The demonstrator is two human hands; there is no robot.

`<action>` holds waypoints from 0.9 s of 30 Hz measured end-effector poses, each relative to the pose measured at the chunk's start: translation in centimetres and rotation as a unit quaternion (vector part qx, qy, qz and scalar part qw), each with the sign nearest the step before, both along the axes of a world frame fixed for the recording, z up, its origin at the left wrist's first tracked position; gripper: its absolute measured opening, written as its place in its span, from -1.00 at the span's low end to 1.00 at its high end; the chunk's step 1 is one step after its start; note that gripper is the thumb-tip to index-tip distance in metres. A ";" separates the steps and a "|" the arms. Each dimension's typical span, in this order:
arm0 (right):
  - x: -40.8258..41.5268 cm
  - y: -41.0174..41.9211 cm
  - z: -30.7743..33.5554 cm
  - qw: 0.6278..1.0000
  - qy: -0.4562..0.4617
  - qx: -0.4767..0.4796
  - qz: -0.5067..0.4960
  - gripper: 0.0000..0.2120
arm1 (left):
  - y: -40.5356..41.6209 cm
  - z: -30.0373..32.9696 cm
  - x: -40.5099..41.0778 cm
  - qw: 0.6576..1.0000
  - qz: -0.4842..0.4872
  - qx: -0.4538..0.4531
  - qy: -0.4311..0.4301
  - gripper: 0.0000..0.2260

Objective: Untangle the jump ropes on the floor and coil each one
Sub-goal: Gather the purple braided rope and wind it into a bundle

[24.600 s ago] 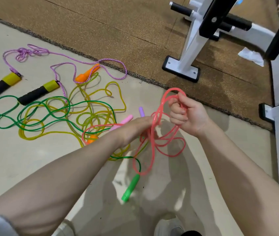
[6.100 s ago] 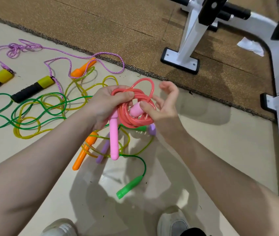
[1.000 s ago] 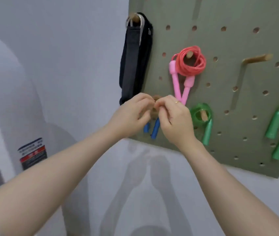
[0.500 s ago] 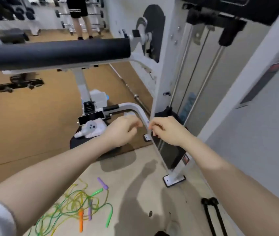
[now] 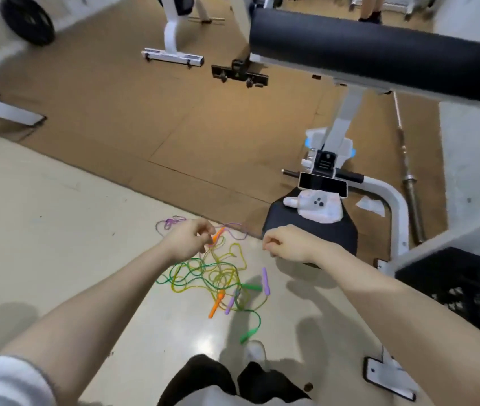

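Lying tangled on cream floor, jump ropes border brown matting.

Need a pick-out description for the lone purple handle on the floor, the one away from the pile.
Start at the black bench seat, then drop to the pale floor in front of it. Right of the rope tangle lies the purple handle, near-upright in the picture beside a green handle; the other purple handle is buried in the ropes.

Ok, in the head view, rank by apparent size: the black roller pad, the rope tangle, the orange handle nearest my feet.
1. black roller pad, though it sits nearer the camera
2. rope tangle
3. orange handle
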State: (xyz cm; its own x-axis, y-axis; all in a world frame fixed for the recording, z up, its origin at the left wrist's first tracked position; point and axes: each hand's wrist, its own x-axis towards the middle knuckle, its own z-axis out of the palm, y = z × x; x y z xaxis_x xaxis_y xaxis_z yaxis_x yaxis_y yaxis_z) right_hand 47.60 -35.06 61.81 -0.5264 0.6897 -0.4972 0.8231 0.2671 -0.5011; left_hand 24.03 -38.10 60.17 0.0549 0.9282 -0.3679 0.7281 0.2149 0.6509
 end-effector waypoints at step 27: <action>-27.6 17.5 -7.0 0.912 0.039 -0.074 -0.403 -0.76 | 33.6 -2.8 -26.4 0.939 -0.307 -0.113 0.104 -0.91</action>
State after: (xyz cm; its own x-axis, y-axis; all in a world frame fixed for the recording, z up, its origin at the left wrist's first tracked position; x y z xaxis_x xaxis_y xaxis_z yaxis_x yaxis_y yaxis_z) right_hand 20.01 -17.59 54.80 0.0836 0.7966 -0.5987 0.6830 -0.4833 -0.5476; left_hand -2.33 -4.46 57.39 0.4601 0.6417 -0.6136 0.8659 -0.1717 0.4697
